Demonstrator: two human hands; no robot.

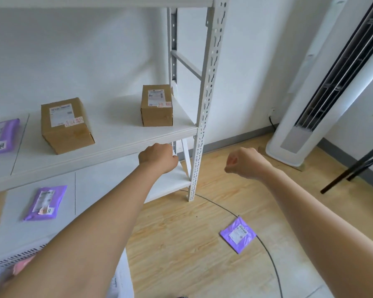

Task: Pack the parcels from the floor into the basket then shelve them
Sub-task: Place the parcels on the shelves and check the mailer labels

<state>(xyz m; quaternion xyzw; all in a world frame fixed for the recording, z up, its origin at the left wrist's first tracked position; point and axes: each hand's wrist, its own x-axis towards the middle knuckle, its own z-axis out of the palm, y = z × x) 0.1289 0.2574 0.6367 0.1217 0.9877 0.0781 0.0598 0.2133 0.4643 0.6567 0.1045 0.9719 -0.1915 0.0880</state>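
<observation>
Currently one purple parcel (238, 235) lies flat on the floor (181, 244), below and toward the viewer from the right hand (242, 163), which is nearer. Right hand clenched, empty. Left hand (158, 158) curled at the shelf edge (116, 147), grasp unclear.

Both hands are empty: the left hand (158, 159) reaches under the shelf (121, 134) at centre frame, and the right hand (242, 163) is fisted over the floor (181, 244). Two boxes (66, 125) (157, 105) stand on the shelf. A purple parcel (238, 234) lies lower right.
</observation>
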